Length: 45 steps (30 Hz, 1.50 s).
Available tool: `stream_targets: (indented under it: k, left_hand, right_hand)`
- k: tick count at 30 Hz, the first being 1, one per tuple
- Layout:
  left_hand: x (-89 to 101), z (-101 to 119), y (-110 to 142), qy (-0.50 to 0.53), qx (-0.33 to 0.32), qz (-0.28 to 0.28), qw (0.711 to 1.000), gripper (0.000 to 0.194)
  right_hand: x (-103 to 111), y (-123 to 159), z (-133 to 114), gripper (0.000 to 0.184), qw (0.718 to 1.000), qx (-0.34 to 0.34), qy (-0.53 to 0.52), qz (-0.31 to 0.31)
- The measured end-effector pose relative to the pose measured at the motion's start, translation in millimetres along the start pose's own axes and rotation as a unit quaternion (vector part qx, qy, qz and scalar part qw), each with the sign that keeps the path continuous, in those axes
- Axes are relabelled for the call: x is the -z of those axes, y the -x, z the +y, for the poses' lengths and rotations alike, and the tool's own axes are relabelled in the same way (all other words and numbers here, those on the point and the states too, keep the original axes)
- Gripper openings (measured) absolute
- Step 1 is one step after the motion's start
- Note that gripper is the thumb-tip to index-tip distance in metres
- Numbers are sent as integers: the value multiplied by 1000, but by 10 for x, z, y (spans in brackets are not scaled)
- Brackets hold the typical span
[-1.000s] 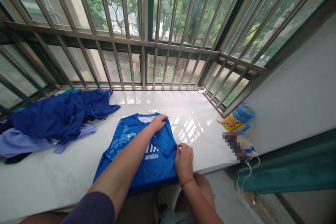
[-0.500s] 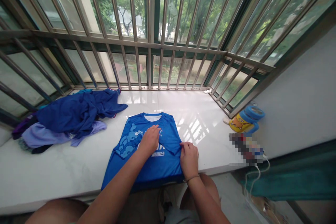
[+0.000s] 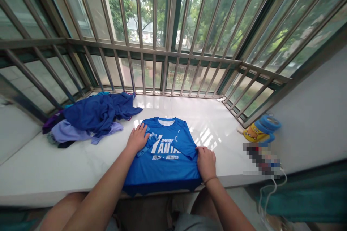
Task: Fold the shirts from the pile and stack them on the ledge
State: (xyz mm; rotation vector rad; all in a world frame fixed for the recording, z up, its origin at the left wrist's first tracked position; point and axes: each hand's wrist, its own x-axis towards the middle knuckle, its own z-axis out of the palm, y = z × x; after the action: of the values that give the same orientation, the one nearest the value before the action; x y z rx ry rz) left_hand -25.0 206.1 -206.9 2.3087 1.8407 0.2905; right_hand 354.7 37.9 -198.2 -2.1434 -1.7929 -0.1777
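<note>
A bright blue sports shirt (image 3: 165,162) with white lettering lies flat on the white window ledge (image 3: 40,173), its hem at the front edge. Its right sleeve is folded in over the chest. My left hand (image 3: 137,138) rests on the shirt's left shoulder and sleeve, fingers stretched out flat. My right hand (image 3: 206,161) sits at the shirt's right edge, fingers curled down onto the folded side of the cloth.
A heap of dark blue and lilac clothes (image 3: 92,117) lies on the ledge to the left. A yellow and blue container (image 3: 258,131) lies on its side at the right corner, with small items and a white cable beside it. Metal window bars (image 3: 162,54) enclose the ledge.
My left hand has moved from the shirt's collar and right shoulder across to its left shoulder. The right sleeve now lies folded in. My right hand stayed at the right edge.
</note>
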Motion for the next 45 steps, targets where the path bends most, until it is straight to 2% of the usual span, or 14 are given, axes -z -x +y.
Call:
stream_targets:
  k: [3, 6, 9, 13, 16, 20, 24, 27, 33, 36, 39, 42, 45]
  left_hand:
    - [-23, 21, 13, 4, 4, 10, 1000, 67]
    - [-30, 24, 20, 14, 7, 14, 1000, 67]
    - [-26, 16, 18, 14, 7, 13, 1000, 67]
    - [-7, 19, 20, 9, 4, 10, 1000, 67]
    - [8, 23, 24, 12, 5, 10, 1000, 66]
    - [7, 20, 31, 22, 8, 8, 1000, 67]
    - [8, 36, 17, 31, 20, 1, 999, 67]
    - [65, 55, -62, 41, 35, -3, 999, 62]
    - [284, -38, -480, 71, 122, 23, 990, 43]
    - [360, -137, -706, 85, 155, 15, 984, 37]
    - [430, -210, -862, 115, 169, -1, 979, 21]
    - [530, -234, -911, 155, 168, 4, 973, 13]
    - [658, -227, -802, 210, 162, 7, 964, 15]
  right_hand:
    - [96, -104, 126, 36, 999, 21, 24, -34]
    - [138, -239, 138, 38, 998, 61, 5, -32]
    - [70, -406, -19, 44, 990, 134, -28, -35]
    - [-124, -687, -368, 55, 975, 185, -20, -118]
    - [-247, -921, -545, 62, 970, 154, 2, -187]
    - [-355, -1169, -539, 69, 972, 50, 14, -229]
    - [-412, -1287, -446, 71, 975, 7, 21, -223]
    - [-391, -1363, -439, 64, 980, 2, 12, -201]
    - [-312, -1714, -491, 51, 985, -53, 4, -165]
    - [-326, -1917, -503, 40, 981, -92, -6, -169]
    - [-325, -2052, -502, 25, 978, -109, -32, -178]
    - [-237, -2085, -493, 22, 978, -112, -64, -165]
    - [-39, -1972, -460, 24, 981, -91, -103, -139]
